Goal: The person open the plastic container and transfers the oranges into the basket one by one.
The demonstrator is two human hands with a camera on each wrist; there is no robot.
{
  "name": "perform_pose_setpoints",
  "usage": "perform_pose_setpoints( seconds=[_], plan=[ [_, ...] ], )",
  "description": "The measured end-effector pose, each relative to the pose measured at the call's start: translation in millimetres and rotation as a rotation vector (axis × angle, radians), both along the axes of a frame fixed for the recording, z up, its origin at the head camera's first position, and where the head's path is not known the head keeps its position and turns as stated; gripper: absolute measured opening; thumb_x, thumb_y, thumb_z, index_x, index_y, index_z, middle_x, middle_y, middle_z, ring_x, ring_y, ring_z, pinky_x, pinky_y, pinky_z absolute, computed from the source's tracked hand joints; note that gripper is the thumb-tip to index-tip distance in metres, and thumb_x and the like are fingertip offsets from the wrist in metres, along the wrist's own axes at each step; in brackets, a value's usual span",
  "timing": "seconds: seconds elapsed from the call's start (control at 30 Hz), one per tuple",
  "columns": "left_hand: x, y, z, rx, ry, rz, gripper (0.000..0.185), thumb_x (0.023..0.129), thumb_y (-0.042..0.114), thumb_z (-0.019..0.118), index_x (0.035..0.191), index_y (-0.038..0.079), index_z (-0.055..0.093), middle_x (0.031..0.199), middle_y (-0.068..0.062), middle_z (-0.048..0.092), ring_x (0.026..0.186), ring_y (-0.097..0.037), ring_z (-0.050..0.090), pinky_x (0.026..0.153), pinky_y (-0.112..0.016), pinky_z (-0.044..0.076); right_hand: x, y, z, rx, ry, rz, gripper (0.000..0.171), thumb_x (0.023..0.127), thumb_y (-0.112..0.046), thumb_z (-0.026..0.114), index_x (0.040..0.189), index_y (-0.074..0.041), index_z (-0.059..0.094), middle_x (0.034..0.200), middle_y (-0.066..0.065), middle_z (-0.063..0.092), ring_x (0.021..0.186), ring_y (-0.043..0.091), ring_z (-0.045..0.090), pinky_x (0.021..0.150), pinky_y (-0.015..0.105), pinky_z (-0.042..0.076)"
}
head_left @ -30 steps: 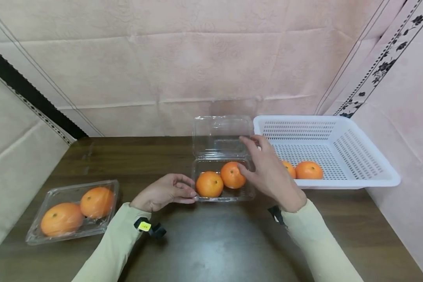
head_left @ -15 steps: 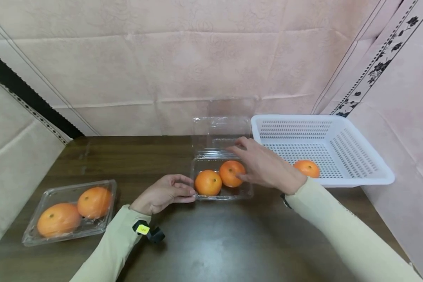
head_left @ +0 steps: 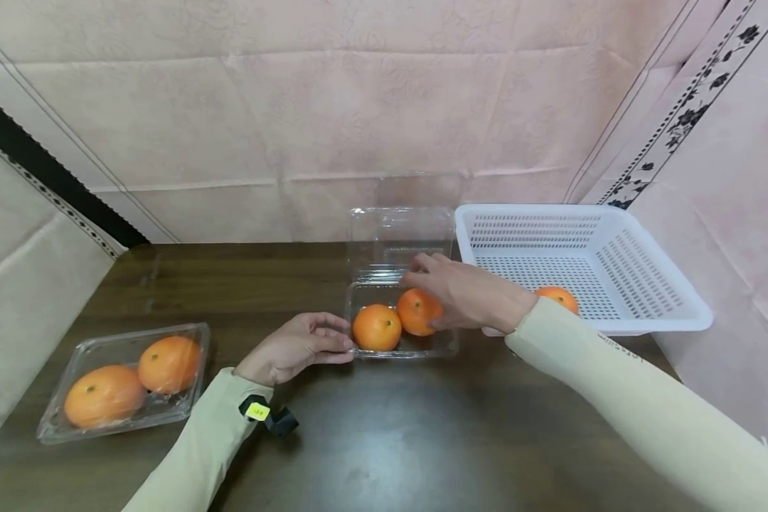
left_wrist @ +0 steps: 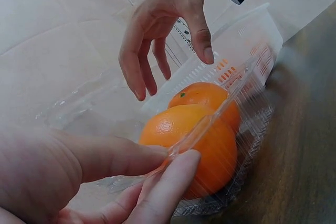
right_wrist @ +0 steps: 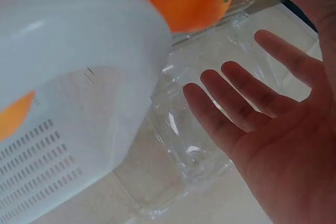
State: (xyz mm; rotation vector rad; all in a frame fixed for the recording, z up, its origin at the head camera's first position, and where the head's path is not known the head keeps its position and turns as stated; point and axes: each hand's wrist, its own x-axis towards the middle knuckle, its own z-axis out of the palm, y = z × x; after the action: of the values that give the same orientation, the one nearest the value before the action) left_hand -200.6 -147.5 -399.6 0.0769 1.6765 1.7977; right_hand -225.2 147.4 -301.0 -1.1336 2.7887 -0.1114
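the landmark is the clear box (head_left: 409, 353) on the desk (head_left: 371, 441), its hinged lid (head_left: 400, 227) thrown back along its far edge. inside it sit two oranges, side by side and touching or nearly so: a left one (head_left: 376, 328) and a right one (head_left: 419, 311).

the left hand (head_left: 304, 348) has its grip clamped on the clear box, thumb and fingers pinching the rim near its front left corner. the right hand (head_left: 467, 291) has its grip apart, fingers spread over the right side of the clear box and holding nothing; whether the thumb grazes the right orange, i can't tell.

right of the clear box stands a white basket (head_left: 646, 327) with an orange in sight (head_left: 558, 297); well to its left lies a lidded box (head_left: 121, 427) with two more oranges.

the step in hand looks like filling the clear box, with both fruit seated. the next move probably calls for the right hand to reach the lid and fold it forward, while the left steadies the rim.

no brand is readable; the right sleeve (head_left: 678, 398) bears small dark lettering and the left wrist a yellow tag (head_left: 257, 411), both too small to make out.
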Motion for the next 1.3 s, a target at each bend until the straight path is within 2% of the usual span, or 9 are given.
perform_pose_setpoints(
  seconds=[0.2, 0.4, 0.63, 1.03, 1.3],
  plan=[
    [-0.4, 0, 0.2, -0.003, 0.001, -0.003, 0.047, 0.097, 0.000, 0.066, 0.137, -0.009, 0.043, 0.103, -0.011, 0.074, 0.095, -0.020, 0.074, 0.100, -0.042, 0.057, -5.3, -4, -2.5, 0.028, -0.072, 0.007, 0.066, 0.079, -0.020, 0.089, 0.137, -0.026, 0.059, 0.141, 0.006, 0.052, 0.126, 0.026, 0.053, 0.101, 0.042, 0.058],
    [0.0, -1, 1.1, -0.002, -0.006, 0.002, 0.046, 0.097, -0.001, 0.064, 0.138, -0.008, 0.043, 0.101, -0.009, 0.074, 0.094, -0.019, 0.074, 0.097, -0.039, 0.059, -9.0, -10, -7.9, 0.091, -0.088, 0.024, 0.066, 0.082, -0.018, 0.086, 0.140, -0.026, 0.056, 0.145, 0.008, 0.049, 0.129, 0.028, 0.050, 0.103, 0.044, 0.057],
    [-0.1, -2, 0.5, 0.004, -0.009, 0.001, 0.047, 0.097, -0.002, 0.063, 0.139, -0.008, 0.042, 0.101, -0.009, 0.074, 0.094, -0.019, 0.074, 0.094, -0.036, 0.061, -12.5, -14, -17.9, 0.170, -0.052, 0.034, 0.065, 0.083, -0.018, 0.084, 0.142, -0.023, 0.055, 0.150, 0.014, 0.046, 0.133, 0.032, 0.048, 0.102, 0.047, 0.058],
    [-0.4, -1, 1.4, -0.002, -0.003, -0.006, 0.046, 0.098, 0.001, 0.063, 0.139, -0.008, 0.042, 0.104, -0.010, 0.074, 0.096, -0.019, 0.074, 0.097, -0.037, 0.060, -13.5, -18, -31.4, 0.234, -0.060, 0.036, 0.074, 0.081, -0.017, 0.087, 0.146, -0.028, 0.053, 0.154, 0.009, 0.040, 0.134, 0.030, 0.043, 0.100, 0.046, 0.059],
    [0.2, -1, 1.4, -0.001, 0.004, -0.008, 0.047, 0.098, 0.002, 0.065, 0.138, -0.009, 0.043, 0.103, -0.011, 0.074, 0.096, -0.019, 0.074, 0.100, -0.042, 0.057, -10.9, -17, -40.0, 0.268, 0.024, 0.060, 0.078, 0.078, -0.014, 0.090, 0.146, -0.027, 0.053, 0.148, 0.009, 0.044, 0.128, 0.027, 0.045, 0.100, 0.043, 0.059]
  ],
)
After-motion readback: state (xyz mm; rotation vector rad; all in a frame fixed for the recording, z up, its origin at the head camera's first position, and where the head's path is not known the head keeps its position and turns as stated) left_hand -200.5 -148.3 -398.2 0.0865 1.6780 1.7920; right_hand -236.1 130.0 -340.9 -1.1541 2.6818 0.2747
